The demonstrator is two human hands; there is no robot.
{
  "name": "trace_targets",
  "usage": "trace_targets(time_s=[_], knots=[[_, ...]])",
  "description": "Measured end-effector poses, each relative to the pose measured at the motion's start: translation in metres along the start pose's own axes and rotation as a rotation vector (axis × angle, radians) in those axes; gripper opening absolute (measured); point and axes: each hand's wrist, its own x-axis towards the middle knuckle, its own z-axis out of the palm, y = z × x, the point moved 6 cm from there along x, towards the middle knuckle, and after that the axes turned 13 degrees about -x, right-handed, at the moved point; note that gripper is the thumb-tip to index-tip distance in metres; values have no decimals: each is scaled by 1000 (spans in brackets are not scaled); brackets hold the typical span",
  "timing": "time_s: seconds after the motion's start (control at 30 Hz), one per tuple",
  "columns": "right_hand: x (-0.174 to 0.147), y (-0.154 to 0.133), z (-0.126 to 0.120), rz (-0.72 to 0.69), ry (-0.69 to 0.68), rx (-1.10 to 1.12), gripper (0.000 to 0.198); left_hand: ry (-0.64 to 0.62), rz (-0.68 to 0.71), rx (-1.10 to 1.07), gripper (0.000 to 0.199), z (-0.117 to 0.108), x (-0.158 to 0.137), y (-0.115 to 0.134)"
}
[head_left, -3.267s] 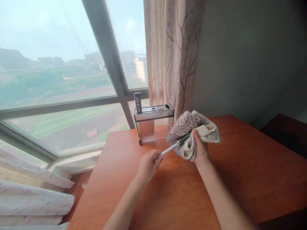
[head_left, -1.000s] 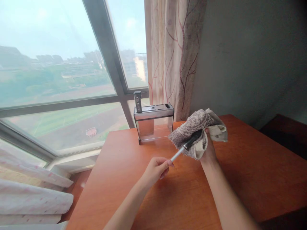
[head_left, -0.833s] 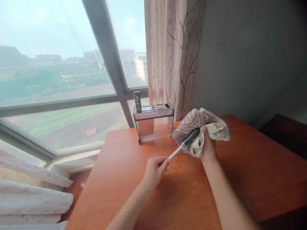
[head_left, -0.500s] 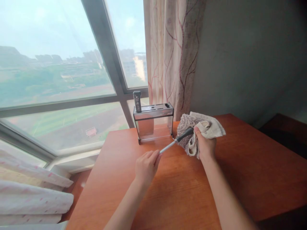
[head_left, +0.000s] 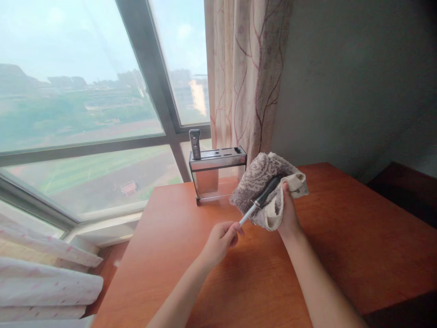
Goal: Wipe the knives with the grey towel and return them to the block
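My left hand [head_left: 223,241] is closed on the metal rod of a honing steel [head_left: 248,215], which slants up to the right over the table. Its black ribbed handle lies against a grey-and-cream towel [head_left: 261,175]. Bunched in my right hand [head_left: 289,209], the towel spreads behind and beneath that handle; the right fingers are partly hidden by it. Just behind the towel stands a clear-sided knife block [head_left: 218,159] with a slotted top. One knife with a dark riveted handle [head_left: 195,143] sticks upright from its left end.
The reddish-brown wooden table [head_left: 164,259] extends under both arms. Beyond it are a large window [head_left: 85,100] on the left and a patterned curtain [head_left: 249,68] behind the block. Another curtain [head_left: 44,287] hangs at the lower left.
The towel has unfolded and shifted left, so that its patterned side now lies around the honing steel's handle. My left hand has moved slightly right and down with the rod.
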Motion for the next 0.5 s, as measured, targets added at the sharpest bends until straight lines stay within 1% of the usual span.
trace_targets(time_s=[0.07, 0.1, 0.2, 0.27, 0.33, 0.4, 0.5], knots=[[-8, 8, 12, 106, -139, 23, 62, 7, -7, -66, 53, 3, 1, -1], [-11, 12, 16, 143, -183, 24, 62, 14, -7, -88, 53, 4, 2, -2], [-15, 19, 15, 169, -186, -13, 59, 59, 10, -103, 54, -1, 4, -3], [-15, 21, 13, 166, -168, 1, 54, 91, 49, -46, 52, -7, 5, -2], [-13, 20, 13, 154, -159, 44, 52, 120, 115, 96, 48, -12, 4, 3], [-11, 18, 14, 128, -134, 68, 53, 149, 195, 308, 44, -15, 1, 10], [-8, 13, 13, 58, -25, 41, 55, 236, 316, 620, 34, -17, -5, 22]])
